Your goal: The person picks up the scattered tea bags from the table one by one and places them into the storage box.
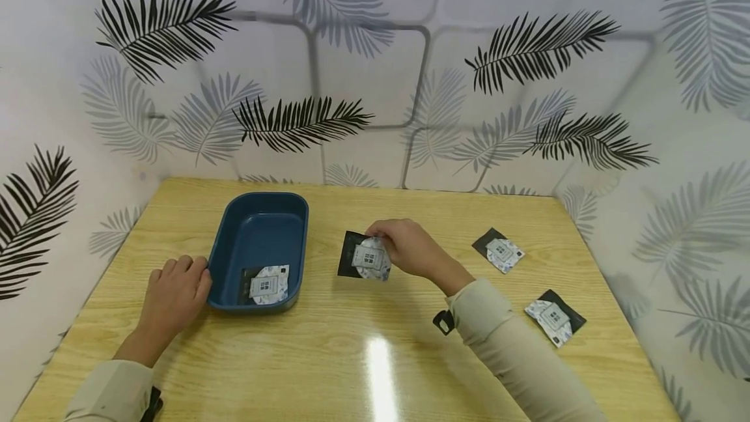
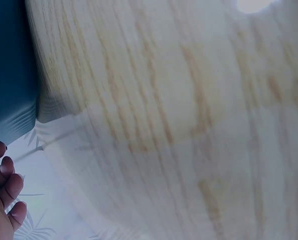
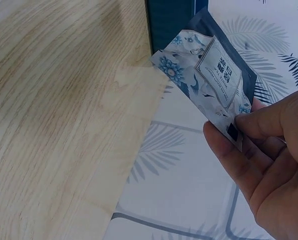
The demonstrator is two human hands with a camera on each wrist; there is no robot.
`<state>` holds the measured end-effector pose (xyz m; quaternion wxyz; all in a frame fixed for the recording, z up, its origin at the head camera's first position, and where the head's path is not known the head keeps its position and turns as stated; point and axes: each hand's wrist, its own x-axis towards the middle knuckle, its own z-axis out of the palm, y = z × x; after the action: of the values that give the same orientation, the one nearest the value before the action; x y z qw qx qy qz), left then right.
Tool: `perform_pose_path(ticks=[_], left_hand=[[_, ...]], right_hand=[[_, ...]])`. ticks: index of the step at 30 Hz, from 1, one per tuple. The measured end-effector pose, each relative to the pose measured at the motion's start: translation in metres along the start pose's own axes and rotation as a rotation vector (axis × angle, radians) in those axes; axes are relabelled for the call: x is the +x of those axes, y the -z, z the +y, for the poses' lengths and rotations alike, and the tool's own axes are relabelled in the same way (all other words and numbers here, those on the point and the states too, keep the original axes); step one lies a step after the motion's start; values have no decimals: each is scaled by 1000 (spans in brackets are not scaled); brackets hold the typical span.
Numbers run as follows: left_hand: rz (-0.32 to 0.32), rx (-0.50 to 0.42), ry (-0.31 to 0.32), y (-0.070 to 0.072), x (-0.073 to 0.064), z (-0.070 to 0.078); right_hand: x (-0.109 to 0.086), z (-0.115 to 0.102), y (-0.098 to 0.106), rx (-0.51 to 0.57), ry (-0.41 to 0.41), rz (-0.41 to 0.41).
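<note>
My right hand (image 1: 413, 246) pinches a white tea sachet (image 1: 370, 259) by one edge, above the table to the right of the blue bin. In the right wrist view, thumb and fingers grip a corner of this sachet (image 3: 209, 75), which has a blue floral print and a dark border. Beside the left wall of the blue bin (image 1: 306, 239), my left hand (image 1: 178, 295) touches it with loosely bent fingers. The left wrist view shows those fingertips by the bin's corner (image 2: 14, 120). Another sachet (image 1: 269, 285) lies inside the bin, at its near end.
Two more sachets lie on the wooden table (image 1: 328, 357) at the right: one sachet (image 1: 499, 250) farther back, the other sachet (image 1: 555, 318) nearer. Behind the table rises a leaf-patterned wall (image 1: 375, 83). The right forearm crosses the table's right half.
</note>
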<state>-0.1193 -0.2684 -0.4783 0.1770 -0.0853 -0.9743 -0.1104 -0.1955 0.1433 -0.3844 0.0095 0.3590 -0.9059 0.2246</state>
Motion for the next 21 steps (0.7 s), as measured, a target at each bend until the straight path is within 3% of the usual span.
perform_pose_path(ticks=[21], left_hand=[[-25,1,5,0,-1,-3]], right_hand=[[13,-9,4,-1,25,-23]])
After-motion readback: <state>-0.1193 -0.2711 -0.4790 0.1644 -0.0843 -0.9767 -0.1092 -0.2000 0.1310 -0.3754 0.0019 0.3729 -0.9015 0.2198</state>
